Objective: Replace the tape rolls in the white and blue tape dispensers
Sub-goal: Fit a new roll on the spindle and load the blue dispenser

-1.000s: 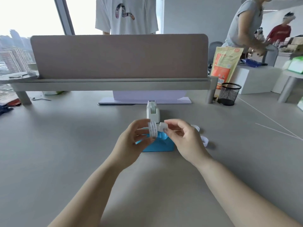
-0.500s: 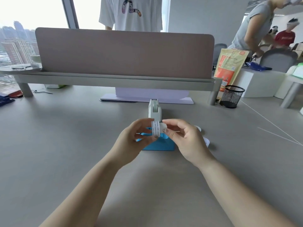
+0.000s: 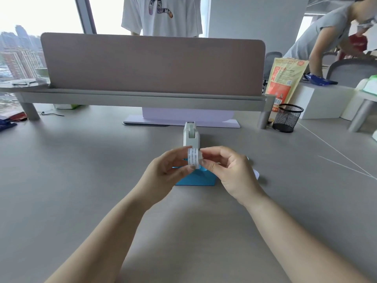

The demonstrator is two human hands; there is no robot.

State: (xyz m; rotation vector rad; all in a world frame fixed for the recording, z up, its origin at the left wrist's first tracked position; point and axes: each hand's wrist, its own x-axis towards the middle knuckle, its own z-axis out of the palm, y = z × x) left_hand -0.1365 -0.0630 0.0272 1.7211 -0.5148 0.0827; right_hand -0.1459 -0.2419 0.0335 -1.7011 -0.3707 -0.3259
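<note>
1. Looking down from the head camera, both bare hands meet above the middle of the grey tabletop (image 3: pixel 85 197), forearms reaching in from the bottom corners.
2. Left hand (image 3: pixel 163 176) has its grip closed on a small tape roll (image 3: pixel 193 159), thumb underneath and fingers curled round the near side; the roll stands on edge, its white printed wrapper facing the camera.
3. Right hand (image 3: pixel 230 172) pinches in from the other side, thumb and forefinger closed against the right edge of that same roll. Whether it has hold of a loose tab or of the roll itself, I cannot tell.
4. Directly below the hands sits the blue tape dispenser (image 3: pixel 195 178) on the tabletop, mostly hidden by the fingers, only its lower body showing.
5. Just behind it stands the white tape dispenser (image 3: pixel 191 135), upright, end-on to the camera, apart from the hands.
6. Peeking out behind the right hand is something pale and rounded (image 3: pixel 256 173) lying on the tabletop; too hidden to name.
7. Further back, a long divider panel (image 3: pixel 151 64) runs across, with a black mesh pen cup (image 3: pixel 287 117) and an orange bag (image 3: pixel 282 82) at its right end.
</note>
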